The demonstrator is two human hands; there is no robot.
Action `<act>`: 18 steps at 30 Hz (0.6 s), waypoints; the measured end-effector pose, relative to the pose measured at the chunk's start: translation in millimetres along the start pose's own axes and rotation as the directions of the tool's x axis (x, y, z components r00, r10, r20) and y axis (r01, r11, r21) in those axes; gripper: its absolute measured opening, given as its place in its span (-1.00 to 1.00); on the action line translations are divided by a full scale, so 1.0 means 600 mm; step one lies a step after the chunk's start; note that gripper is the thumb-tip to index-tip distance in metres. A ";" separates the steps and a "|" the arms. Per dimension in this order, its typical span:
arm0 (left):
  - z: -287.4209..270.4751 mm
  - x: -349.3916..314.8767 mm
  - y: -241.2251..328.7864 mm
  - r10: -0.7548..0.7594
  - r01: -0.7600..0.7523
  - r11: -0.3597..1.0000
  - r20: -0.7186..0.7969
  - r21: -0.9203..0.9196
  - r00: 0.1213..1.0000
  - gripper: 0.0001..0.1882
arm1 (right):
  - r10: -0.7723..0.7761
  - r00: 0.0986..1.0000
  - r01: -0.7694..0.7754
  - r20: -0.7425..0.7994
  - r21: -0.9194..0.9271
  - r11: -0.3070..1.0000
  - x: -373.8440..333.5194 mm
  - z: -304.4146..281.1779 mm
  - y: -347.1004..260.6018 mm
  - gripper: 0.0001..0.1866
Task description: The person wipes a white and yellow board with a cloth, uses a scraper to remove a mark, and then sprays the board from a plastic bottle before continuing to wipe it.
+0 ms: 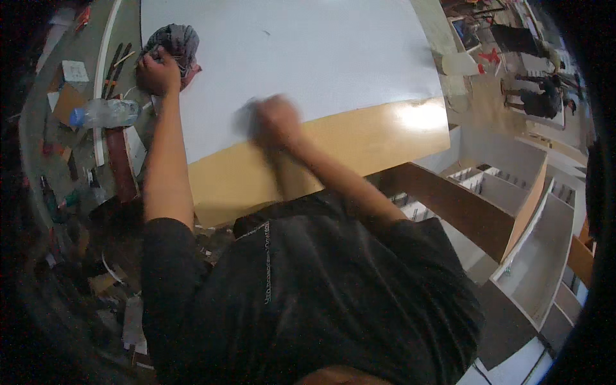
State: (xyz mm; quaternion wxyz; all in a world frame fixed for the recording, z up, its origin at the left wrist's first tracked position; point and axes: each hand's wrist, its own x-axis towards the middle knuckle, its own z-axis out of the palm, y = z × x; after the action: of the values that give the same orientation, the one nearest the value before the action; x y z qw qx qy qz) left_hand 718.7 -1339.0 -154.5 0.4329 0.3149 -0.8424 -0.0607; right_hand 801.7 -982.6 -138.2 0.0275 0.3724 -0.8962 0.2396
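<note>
A large panel (308, 58) lies before me, white over most of its face, with a glossy tan strip (359, 131) along the near side. At its far left corner, my left hand (159, 72) is closed on a crumpled grey rag (176, 43) with a bit of red at its edge. My right hand (277, 119) is over the middle of the panel, near the line where white meets tan. It looks like a fist but is smeared by motion. A blurred grey thing shows at its left side; its kind cannot be made out.
To the left are a clear plastic bottle (108, 113) with a blue cap, a cardboard box (68, 104) and scattered tools. Open wooden cabinet carcasses (462, 202) stand on the right. Farther off at the right, a person (542, 96) is beside other things.
</note>
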 end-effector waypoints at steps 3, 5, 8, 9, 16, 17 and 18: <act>-0.009 -0.001 0.011 -0.044 0.044 0.999 0.039 -0.015 0.998 -0.53 | -0.259 0.964 0.265 -0.058 0.222 0.938 0.040 0.046 -0.136 -0.76; -0.029 0.001 0.024 -0.059 0.060 0.998 0.148 -0.003 0.987 -0.53 | -0.159 0.986 0.138 0.050 0.296 0.945 0.080 0.017 -0.112 -0.81; -0.014 -0.004 -0.019 -0.022 0.020 0.985 -0.012 -0.171 1.000 -0.54 | 0.020 0.995 -0.049 0.099 0.301 0.952 0.134 -0.003 0.004 -0.82; -0.005 -0.008 -0.003 -0.033 0.038 0.992 0.043 -0.118 0.999 -0.55 | 0.115 0.993 -0.107 -0.014 0.268 0.957 0.142 -0.005 0.095 -0.80; 0.016 -0.004 -0.056 -0.293 0.286 0.956 0.244 0.068 0.924 -0.35 | 0.353 0.902 -0.337 -0.249 0.107 0.936 0.258 -0.138 0.416 -0.86; 0.022 0.006 -0.068 -0.296 0.294 0.955 0.217 0.041 0.930 -0.35 | 0.281 0.925 -0.281 -0.256 0.038 0.959 0.264 -0.137 0.394 -0.87; 0.017 0.015 -0.050 -0.288 0.295 0.955 0.240 0.007 0.927 -0.35 | 0.209 0.945 -0.224 -0.252 -0.033 0.974 0.250 -0.136 0.376 -0.88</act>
State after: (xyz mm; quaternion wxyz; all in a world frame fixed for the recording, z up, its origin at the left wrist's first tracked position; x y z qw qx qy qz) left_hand 721.7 -1369.7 -165.9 0.3192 0.4207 -0.8312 -0.1740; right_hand 529.5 -907.0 -124.2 0.1235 0.2379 -0.9282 0.2581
